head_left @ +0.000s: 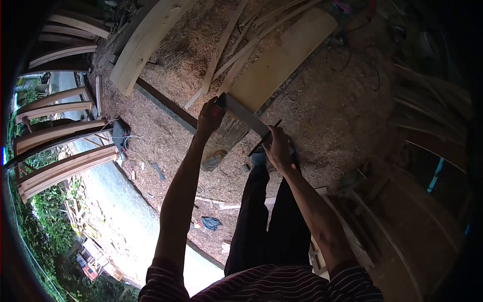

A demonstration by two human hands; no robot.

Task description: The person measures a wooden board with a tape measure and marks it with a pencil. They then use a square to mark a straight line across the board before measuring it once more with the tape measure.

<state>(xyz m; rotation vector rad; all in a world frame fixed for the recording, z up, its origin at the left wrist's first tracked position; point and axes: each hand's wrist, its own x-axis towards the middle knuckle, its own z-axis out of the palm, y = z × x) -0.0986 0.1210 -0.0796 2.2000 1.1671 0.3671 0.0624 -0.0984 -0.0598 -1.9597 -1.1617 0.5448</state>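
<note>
In front of my legs, a short flat pale bar spans the gap between my two hands; I cannot make out its exact kind. My left hand is closed round its far-left end, where dark and red parts show. At the near-right end, my right hand grips the bar close to a thin dark crosspiece. Just beyond the bar lies a wide pale plank, slanting away to the upper right. A weathered timber lies beneath the bar.
Shavings cover the ground. A broad curved board lies at upper left, thin wood strips at top centre. Stacked boards stand along the left side beside a bright path. A dark bag and black plastic lie left.
</note>
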